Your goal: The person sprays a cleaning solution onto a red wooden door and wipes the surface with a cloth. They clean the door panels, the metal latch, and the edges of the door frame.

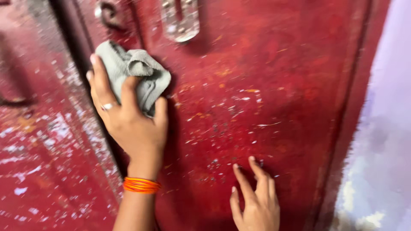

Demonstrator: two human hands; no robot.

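Against the red door [265, 85], left of its middle, your left hand [128, 115] presses a grey cloth [137, 72] to the painted surface. The fingers are curled over the bunched cloth, thumb on its right side, so the cloth is pinched between hand and door. A ring [106, 106] sits on one finger of that hand, and orange bangles [141, 185] circle the wrist below it.

Lower and to the right, your right hand [257, 201] lies flat on the door, empty, its fingers spread and pointing up. The two hands are well apart.

The door is flecked all over with pale chips and specks, thickest on the panel at far left. Just above the cloth, a dark metal hook [109, 15] hangs on the door, and to its right a silvery hasp plate [180, 19] is fixed near the top edge. Along the right side runs a pale lilac wall [381, 141], blotched white lower down.
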